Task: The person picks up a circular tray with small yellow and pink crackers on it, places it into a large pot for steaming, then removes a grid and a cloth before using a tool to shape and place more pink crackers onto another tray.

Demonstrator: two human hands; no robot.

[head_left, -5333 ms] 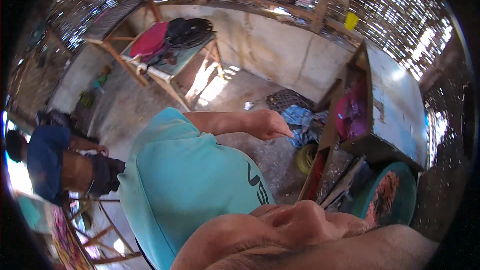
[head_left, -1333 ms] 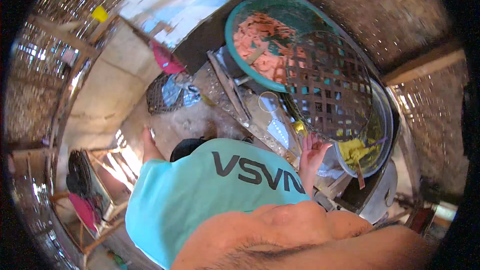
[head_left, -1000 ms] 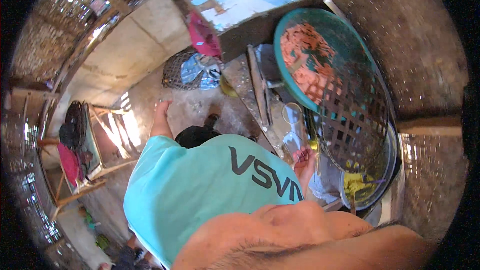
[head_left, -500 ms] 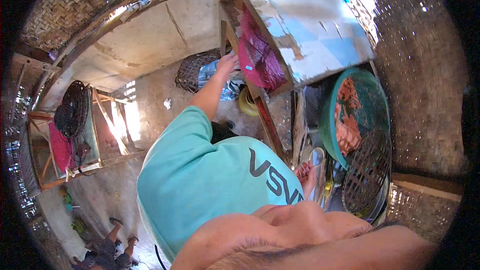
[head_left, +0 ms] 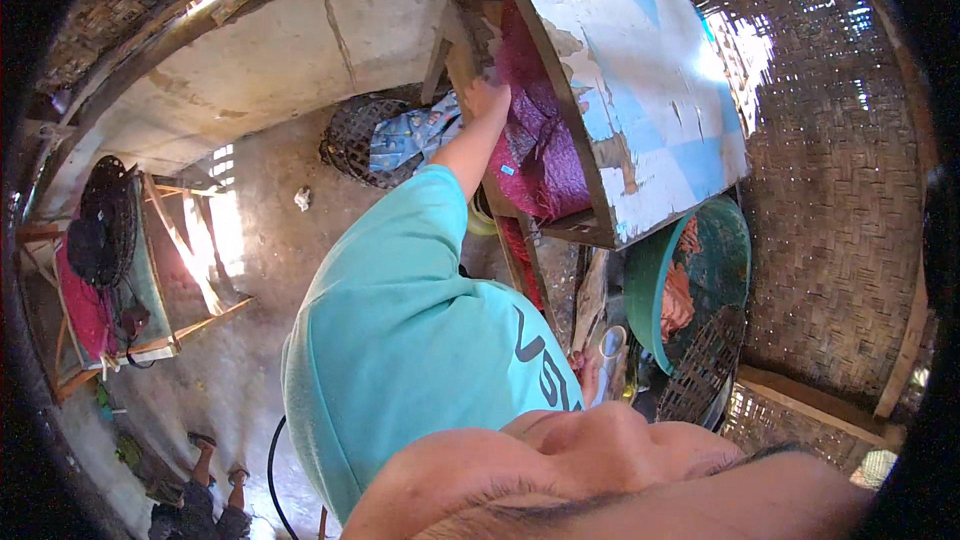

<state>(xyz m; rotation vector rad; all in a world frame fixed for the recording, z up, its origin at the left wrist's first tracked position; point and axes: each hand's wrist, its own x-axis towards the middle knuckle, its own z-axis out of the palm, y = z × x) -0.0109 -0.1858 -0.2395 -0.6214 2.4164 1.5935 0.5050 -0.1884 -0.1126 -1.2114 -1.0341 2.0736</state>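
Note:
My left hand [head_left: 486, 97] reaches into the side of a wooden stand, its fingers curled at the edge of a shiny purple-red sack [head_left: 548, 155]. The fingertips are partly hidden there. My right hand [head_left: 589, 377] is low at my other side, partly covered by my teal shirt. Its visible fingers look curled beside an oval, shiny-rimmed thing [head_left: 612, 342], whose kind I cannot make out. Below my left forearm lies a blue patterned cloth or wrapper [head_left: 408, 138] on a dark woven basket [head_left: 345, 140].
The stand's peeling white-and-blue panel [head_left: 655, 80] rises above the sack. Right of it is a big green tub [head_left: 645, 290] with orange-pink pieces, beside a dark lattice basket [head_left: 705, 365]. Another wooden stand [head_left: 150, 340] is at far left; a person's legs [head_left: 203, 465] show at lower left.
My left hand has moved farther up and right, from beside the stand to the sack's edge. The whole view has shifted. My right hand stays low near the oval thing.

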